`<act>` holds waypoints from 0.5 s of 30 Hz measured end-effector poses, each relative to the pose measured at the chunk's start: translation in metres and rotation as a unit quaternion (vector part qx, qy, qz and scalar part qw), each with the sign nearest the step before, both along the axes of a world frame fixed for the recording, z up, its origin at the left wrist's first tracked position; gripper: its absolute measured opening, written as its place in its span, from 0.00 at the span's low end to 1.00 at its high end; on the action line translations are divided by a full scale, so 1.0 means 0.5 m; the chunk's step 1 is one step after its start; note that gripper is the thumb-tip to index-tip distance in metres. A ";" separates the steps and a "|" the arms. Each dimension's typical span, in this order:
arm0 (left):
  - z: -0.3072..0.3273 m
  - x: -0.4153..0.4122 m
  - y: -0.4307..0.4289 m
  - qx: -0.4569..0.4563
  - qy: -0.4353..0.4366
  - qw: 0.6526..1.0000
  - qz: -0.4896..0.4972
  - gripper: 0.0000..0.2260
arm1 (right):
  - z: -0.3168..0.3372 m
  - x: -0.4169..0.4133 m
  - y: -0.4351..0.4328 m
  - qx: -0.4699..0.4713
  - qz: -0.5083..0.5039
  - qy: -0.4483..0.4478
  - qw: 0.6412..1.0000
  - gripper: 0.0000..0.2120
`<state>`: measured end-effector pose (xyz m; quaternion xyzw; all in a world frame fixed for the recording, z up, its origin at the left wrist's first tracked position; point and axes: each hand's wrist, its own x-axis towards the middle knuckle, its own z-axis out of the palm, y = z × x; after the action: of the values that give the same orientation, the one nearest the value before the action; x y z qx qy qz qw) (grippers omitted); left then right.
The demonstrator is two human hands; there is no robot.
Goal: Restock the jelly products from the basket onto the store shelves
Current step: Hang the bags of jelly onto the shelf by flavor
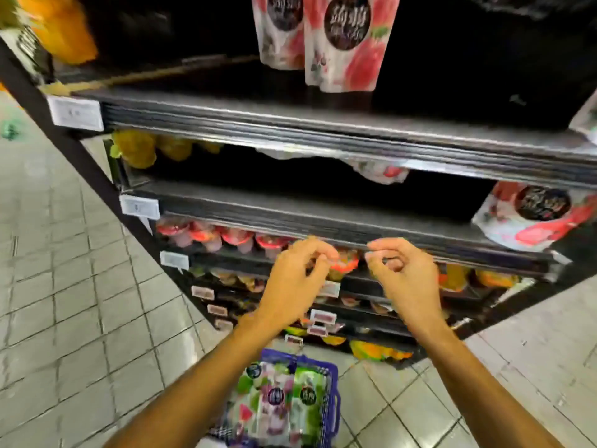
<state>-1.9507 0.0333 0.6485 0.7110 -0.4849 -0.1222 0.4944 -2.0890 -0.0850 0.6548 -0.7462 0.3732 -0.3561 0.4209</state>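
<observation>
Head camera view, looking down at dark store shelves [323,218], the whole scene softened by motion blur. Print on the white price tags [139,206] cannot be read. The upper shelf interiors are deep in shadow, and the pink-and-white jelly pouches [347,40] standing on the top shelf are cut off by the frame's upper edge. A row of red-lidded jelly cups [223,237] sits half hidden under a shelf lip.

The left hand [295,279] and right hand [403,279] hover side by side in front of the shelf edges, fingers loosely curled with thumb near forefinger, neither holding anything.

Below them, on the tiled floor [64,286], a purple basket [332,399] holds green and purple jelly packs [277,405], partly covered by the left forearm.
</observation>
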 end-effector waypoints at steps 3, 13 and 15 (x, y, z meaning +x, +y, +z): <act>-0.153 0.051 0.069 0.085 0.064 0.994 0.019 0.10 | -0.163 0.044 0.067 0.096 0.016 0.080 0.992 0.07; -0.696 0.194 0.319 0.318 0.258 0.908 0.094 0.12 | -0.697 0.140 0.267 0.318 0.012 0.271 0.908 0.06; -0.810 0.201 0.361 0.384 0.295 0.870 0.095 0.10 | -0.807 0.147 0.287 0.341 0.017 0.293 0.893 0.09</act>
<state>-1.8504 0.2139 0.2436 0.8183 -0.1615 -0.4549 0.3120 -2.0156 0.0587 0.2511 -0.6337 0.5652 0.0351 0.5270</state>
